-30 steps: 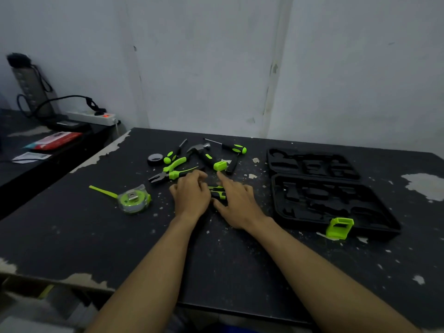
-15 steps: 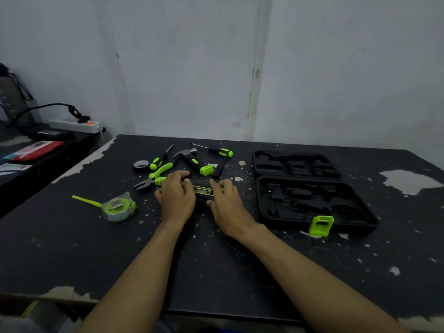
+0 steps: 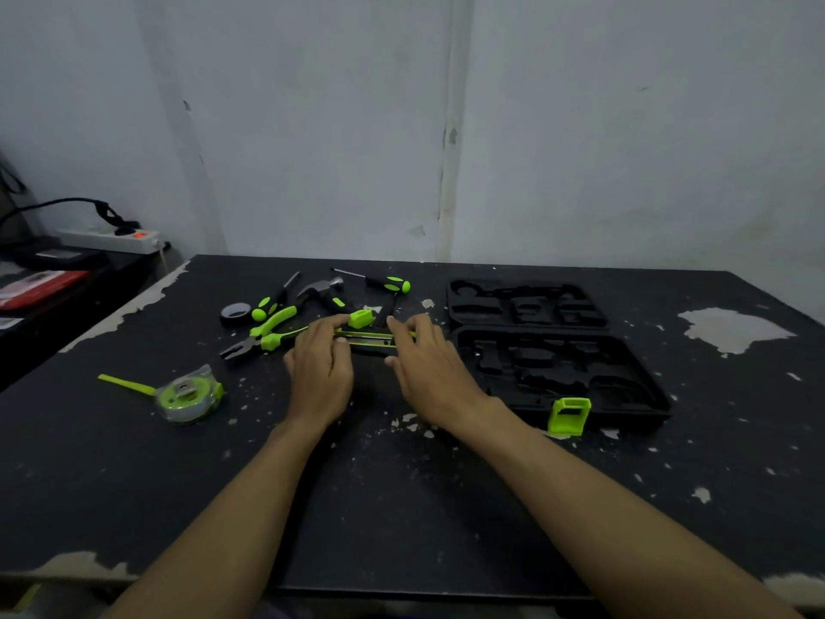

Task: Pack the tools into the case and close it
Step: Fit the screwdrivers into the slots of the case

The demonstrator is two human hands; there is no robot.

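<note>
Surface: black counter, paint chipped in many spots. Pale flakes lie scattered across the top, with larger bare patches at the left edge, the front corners and far right. It butts against a white wall that has a vertical seam with peeling paint.

Left of the counter: a lower dark shelf holding a white power strip with a black plug and cable, and a red packet.

Case: black, lying open on the right half of the counter. Its lid is laid flat behind the base, and the moulded slots in both halves look unfilled. A green latch stands up at the near edge.

Hands: the left hand and right hand are at mid-counter, just left of the case. The fingers of each pinch one end of a slim tool, green and black, between thumb and forefinger. The tool lies crosswise. Whether it is lifted off the surface cannot be told.

Loose tools, all outside the case:
- The hammer, screwdriver and small screwdriver are beyond the hands.
- The pliers are just left of the left hand.
- A roll of tape is beside the pliers.
- The tape measure is well to the left, with a short green length of blade pulled out.
</note>
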